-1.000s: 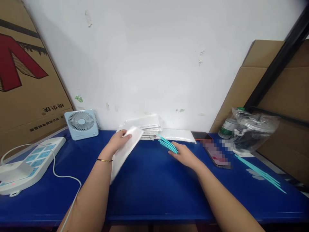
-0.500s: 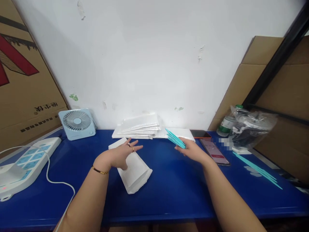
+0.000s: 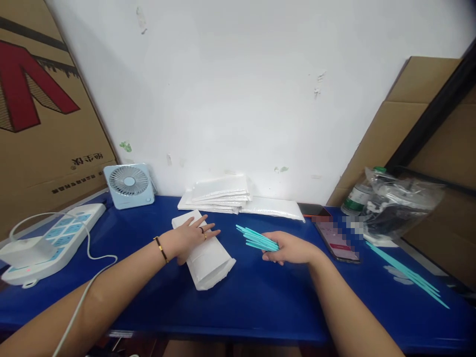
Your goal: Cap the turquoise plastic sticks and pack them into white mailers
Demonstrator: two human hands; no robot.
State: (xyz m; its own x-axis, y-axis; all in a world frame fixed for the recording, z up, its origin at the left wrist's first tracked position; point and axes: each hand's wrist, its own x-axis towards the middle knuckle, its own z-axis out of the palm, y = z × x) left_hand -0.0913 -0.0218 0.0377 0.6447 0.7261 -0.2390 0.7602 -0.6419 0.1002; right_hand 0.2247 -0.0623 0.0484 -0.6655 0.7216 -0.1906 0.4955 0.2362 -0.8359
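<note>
A white, paper-like envelope [image 3: 210, 263] lies slantwise, a little left of centre in the lower half of the frame, its ragged-edged end toward the person; that end looks unsealed to me, though I can't see inside. The left hand [image 3: 189, 239] rests palm-down across its upper part, fingers spread, pinching nothing that I can make out. Just right of the frame's centre, apart from the envelope, the right hand [image 3: 292, 247] pinches a bundle of slim turquoise pointed sticks [image 3: 256, 239] between thumb and fingers, tips fanned toward the left. Judging by what lies here, the work is partway: one envelope is laid out, the sticks are gathered in the hand, and none of them is in that envelope as far as I can tell. Beyond, against the wall at mid-frame, sits an uneven stack of flat white padded envelopes [image 3: 219, 192], with another flat white envelope [image 3: 275, 208] beside it; whether those are filled, I can't say. More turquoise sticks [image 3: 409, 275] lie loose at the lower right, so some remain unhandled. Near them are a partly blurred phone [image 3: 344, 252] and a clear plastic bag [image 3: 409, 198]. Over at the left stands a pale-blue square fan [image 3: 129, 186], all on the glossy blue table [image 3: 260, 307].
</note>
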